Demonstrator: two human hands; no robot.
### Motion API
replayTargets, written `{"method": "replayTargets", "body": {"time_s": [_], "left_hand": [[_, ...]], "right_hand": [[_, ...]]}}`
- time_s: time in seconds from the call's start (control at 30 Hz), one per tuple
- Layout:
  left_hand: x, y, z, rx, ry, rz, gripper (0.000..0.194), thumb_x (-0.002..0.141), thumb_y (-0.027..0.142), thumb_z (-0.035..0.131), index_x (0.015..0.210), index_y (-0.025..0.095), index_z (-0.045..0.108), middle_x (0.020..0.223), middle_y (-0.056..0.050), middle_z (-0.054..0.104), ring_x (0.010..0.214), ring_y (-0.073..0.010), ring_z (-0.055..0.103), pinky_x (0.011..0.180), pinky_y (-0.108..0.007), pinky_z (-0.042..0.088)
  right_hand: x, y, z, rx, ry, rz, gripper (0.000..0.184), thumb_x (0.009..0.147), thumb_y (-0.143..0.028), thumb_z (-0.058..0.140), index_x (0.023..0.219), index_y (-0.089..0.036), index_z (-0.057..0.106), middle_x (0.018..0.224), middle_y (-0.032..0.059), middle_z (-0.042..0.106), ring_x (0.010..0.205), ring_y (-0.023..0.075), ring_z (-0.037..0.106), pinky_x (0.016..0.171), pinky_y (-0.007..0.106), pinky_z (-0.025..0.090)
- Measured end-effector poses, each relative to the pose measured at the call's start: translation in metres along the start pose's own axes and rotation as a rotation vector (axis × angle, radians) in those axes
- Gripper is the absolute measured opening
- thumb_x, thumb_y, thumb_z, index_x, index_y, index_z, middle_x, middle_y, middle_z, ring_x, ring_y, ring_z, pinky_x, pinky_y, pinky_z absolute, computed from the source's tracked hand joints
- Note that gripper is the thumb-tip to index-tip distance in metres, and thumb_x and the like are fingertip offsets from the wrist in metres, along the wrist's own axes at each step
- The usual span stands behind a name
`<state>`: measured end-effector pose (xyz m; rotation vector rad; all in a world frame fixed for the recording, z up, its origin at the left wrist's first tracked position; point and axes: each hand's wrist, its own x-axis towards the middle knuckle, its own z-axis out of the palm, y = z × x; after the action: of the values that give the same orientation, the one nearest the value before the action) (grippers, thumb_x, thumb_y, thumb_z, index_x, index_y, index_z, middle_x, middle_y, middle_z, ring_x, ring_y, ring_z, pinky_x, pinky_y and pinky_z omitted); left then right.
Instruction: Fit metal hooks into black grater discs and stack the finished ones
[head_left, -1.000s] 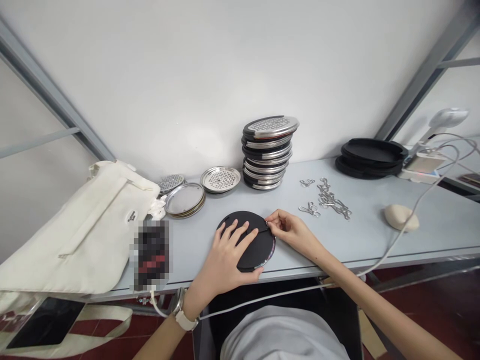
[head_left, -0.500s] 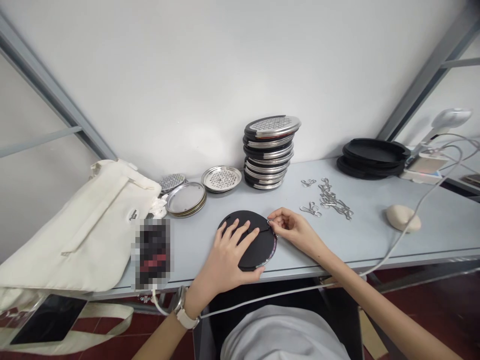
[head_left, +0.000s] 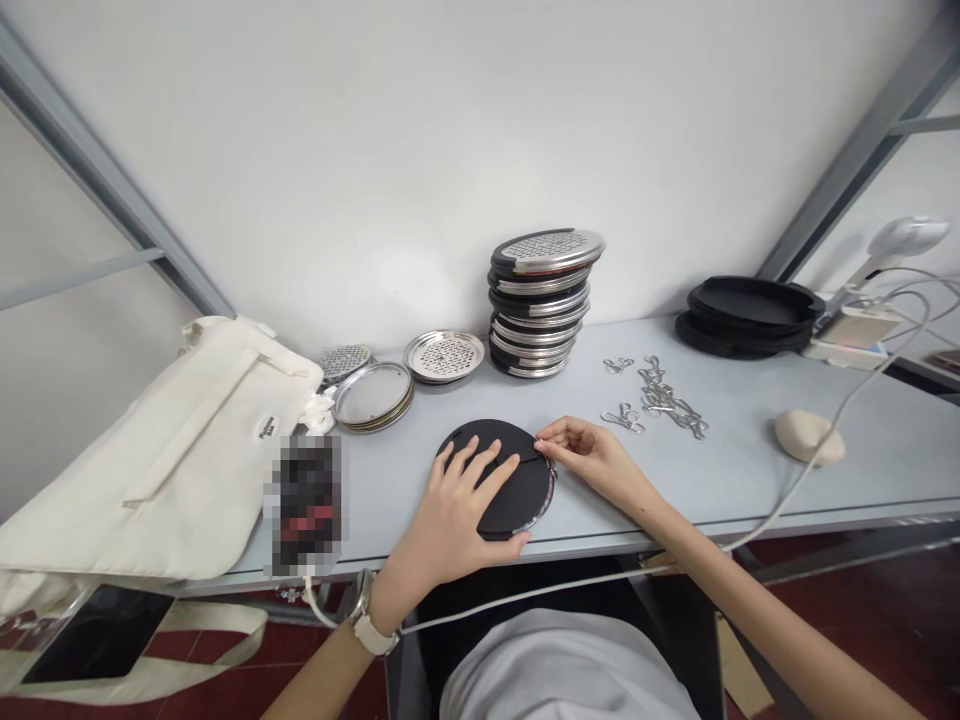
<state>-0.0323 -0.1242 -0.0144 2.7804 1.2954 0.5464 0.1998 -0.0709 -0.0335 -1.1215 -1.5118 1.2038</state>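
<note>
A round black disc (head_left: pixel 529 500) lies on the desk with a shiny strip along its right rim. My left hand (head_left: pixel 461 500) rests on top of it, fingers spread and palm down, thumb near the front edge. At the disc's upper right edge, my right hand (head_left: pixel 585 455) is closed in a pinch on a small metal wire clip (head_left: pixel 553 466). The fingertips hide part of the clip. Similar wire clips (head_left: pixel 671 400) lie loose to the right, beyond my right hand.
Behind the disc stands a tall stack of black-and-silver discs (head_left: pixel 544 310). Perforated metal plates (head_left: pixel 444 357) and plain metal discs (head_left: pixel 373 395) sit left of it. Black trays (head_left: pixel 750 310), a beige mouse-like object (head_left: pixel 810 438) and a cable are right; a cream bag (head_left: pixel 180 450) is left.
My right fingertips have shifted slightly at the rim, and more of the clip shows below them. My left hand keeps its place on the disc.
</note>
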Motion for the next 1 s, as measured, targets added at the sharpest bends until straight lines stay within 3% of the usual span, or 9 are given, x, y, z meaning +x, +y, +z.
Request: {"method": "replayTargets", "body": {"time_s": [0.2,0.53,0.73,1.0], "left_hand": [[0.001,0.0,0.0,0.004,0.001,-0.001,0.078,0.078,0.051,0.066,0.147,0.026,0.039,0.152,-0.006,0.039,0.14,-0.0337,0.03,0.115,-0.054,0.021],[0.001,0.0,0.0,-0.017,-0.001,0.001,0.077,0.08,0.051,0.064,0.147,0.025,0.039,0.153,-0.005,0.038,0.141,-0.0335,0.029,0.116,-0.053,0.018],[0.001,0.0,0.0,-0.018,-0.006,-0.004,0.076,0.08,0.051,0.064,0.147,0.025,0.039,0.153,-0.005,0.037,0.141,-0.0336,0.029,0.116,-0.054,0.017],[0.001,0.0,0.0,-0.016,0.005,-0.004,0.076,0.079,0.052,0.065,0.146,0.025,0.04,0.151,-0.006,0.04,0.139,-0.0343,0.032,0.115,-0.054,0.02]], "right_hand": [[-0.003,0.001,0.0,-0.183,-0.011,-0.086,0.033,0.089,-0.052,0.057,0.084,-0.019,0.059,0.072,0.0007,0.061,0.069,0.0157,0.056,0.065,0.028,0.045],[-0.008,-0.011,0.007,-0.445,-0.04,-0.152,0.035,0.098,-0.044,0.041,0.07,-0.023,0.04,0.059,-0.005,0.041,0.056,0.0128,0.039,0.055,0.026,0.032],[-0.007,-0.015,0.009,-0.595,-0.068,-0.184,0.033,0.099,-0.036,0.034,0.069,-0.024,0.034,0.06,-0.0036,0.043,0.054,0.0143,0.041,0.055,0.028,0.031],[-0.005,-0.014,0.006,-0.626,-0.094,-0.211,0.034,0.1,-0.034,0.033,0.069,-0.023,0.038,0.061,-0.0017,0.049,0.056,0.0151,0.045,0.057,0.028,0.034]]}}
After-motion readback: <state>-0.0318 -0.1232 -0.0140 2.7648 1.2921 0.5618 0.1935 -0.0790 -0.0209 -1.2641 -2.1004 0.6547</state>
